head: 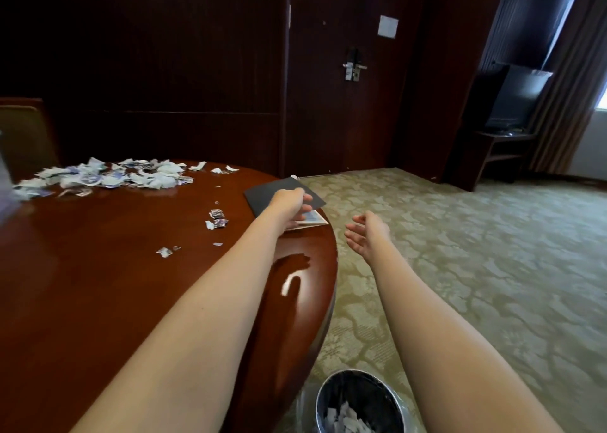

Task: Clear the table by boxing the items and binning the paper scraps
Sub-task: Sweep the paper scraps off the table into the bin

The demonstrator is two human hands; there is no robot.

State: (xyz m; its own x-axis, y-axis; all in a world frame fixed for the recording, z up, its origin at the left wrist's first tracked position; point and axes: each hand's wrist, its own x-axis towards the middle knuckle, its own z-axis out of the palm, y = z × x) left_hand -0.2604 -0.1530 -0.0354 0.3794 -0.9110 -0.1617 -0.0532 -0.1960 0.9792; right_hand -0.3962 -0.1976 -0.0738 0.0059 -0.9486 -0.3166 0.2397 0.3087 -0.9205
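A round, shiny-rimmed waste bin (318, 399) with a black liner is standing on the patterned carpet (476, 268) just beside the desk's curved edge, and white paper scraps (345, 416) are lying inside it. On the glossy reddish-brown wooden desk (98, 294), a long heap of torn paper (98, 176), white with blue print, is sprawling along the far left side. A few loose bits (217, 219) are sitting nearer the middle, and another small bit (164, 252) is lying closer in. At the desk's right edge a flat, matte dark grey board (262, 196) is jutting partly past the rim, with a printed blue-and-white sheet (313, 218) lying just beside it. The left hand (289, 202) is stretching over both, fingers touching the board; whether its grip is closing on anything I cannot tell. The right hand (364, 235) is hovering over the carpet, off the desk, palm up, its grip wide and holding nothing.
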